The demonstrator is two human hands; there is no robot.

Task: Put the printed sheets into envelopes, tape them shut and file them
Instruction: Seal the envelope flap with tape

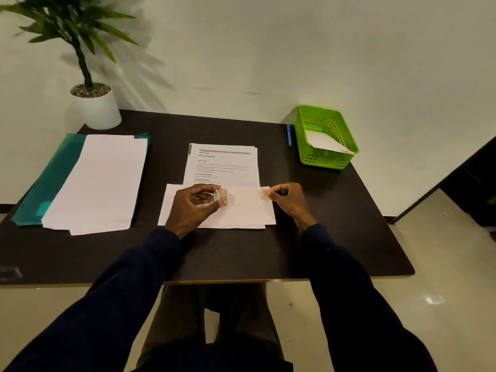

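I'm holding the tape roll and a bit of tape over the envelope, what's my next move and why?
Probably press the tape piece your right hand pinches onto the envelope: it sits at its far right corner, left hand gripping the tape roll.

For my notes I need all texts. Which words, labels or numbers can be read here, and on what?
"INITIAL SCENE SETUP": printed sheet, heading.
"TASK GOAL:": same sheet.
"TASK DESCRIPTION": same sheet.
"REQUIRED PROPS": same sheet.
Its small lines: too blurred to read.
Tape roll: no text can be made out.
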